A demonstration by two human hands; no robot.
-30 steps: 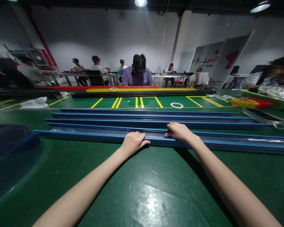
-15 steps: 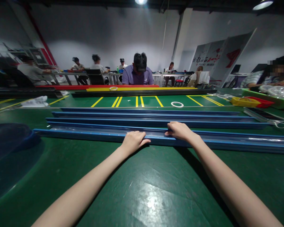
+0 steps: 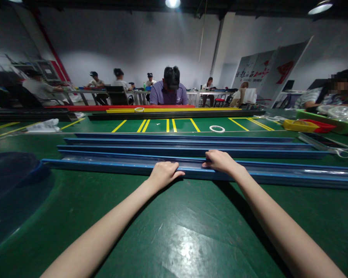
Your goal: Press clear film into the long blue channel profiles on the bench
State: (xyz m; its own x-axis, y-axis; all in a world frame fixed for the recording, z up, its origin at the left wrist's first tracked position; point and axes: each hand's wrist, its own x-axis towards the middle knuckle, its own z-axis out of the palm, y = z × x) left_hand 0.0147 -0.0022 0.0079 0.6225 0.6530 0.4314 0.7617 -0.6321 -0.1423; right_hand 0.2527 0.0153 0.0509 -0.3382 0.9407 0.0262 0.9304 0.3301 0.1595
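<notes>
A long blue plastic channel [image 3: 127, 166] lies across the green table in front of me, nearest of several blue channels. My left hand [image 3: 164, 172] is closed over its near wall, fingers curled over the top edge and thumb lying along the front side. To the right, my right hand [image 3: 220, 160] rests in the same channel with fingers bent together. Its fingertips reach down to the trough, and whatever they pinch, if anything, is hidden. Just behind lie more blue channels [image 3: 191, 150], parallel to the first.
A blue, translucent round object [image 3: 11, 181] lies at the left. Farther back are a white ring [image 3: 217, 129], yellow tape lines, and black, yellow and red strips [image 3: 174, 110]. A phone [image 3: 321, 142] and coloured trays [image 3: 300, 125] are at the right. A person [image 3: 169, 90] sits opposite.
</notes>
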